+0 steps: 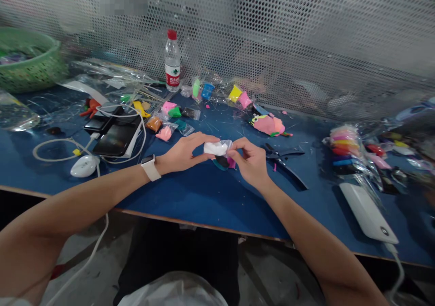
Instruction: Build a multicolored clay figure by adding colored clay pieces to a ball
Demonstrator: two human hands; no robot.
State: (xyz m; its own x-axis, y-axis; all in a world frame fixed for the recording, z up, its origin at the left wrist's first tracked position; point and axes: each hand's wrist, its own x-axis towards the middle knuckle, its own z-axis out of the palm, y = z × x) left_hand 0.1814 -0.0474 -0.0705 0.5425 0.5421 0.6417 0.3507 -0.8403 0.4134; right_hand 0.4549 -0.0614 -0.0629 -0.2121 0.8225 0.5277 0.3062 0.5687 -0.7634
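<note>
My left hand [185,152] and my right hand [249,159] meet over the blue table [204,193], both pinching a small clear packet of white clay [217,148] between their fingertips. The left wrist wears a white watch [150,167]. Just under the packet lie small dark, teal and magenta clay pieces [222,162]. A pink clay figure [268,125] sits a little beyond my right hand.
Black scissors [285,159] lie right of my right hand. Several coloured clay packets [170,116], a phone [117,138] with cables, a white mouse [84,165], a water bottle [172,61], a green basket [30,61], a white power bank [369,213] and stacked clay packs [346,147] surround the work area.
</note>
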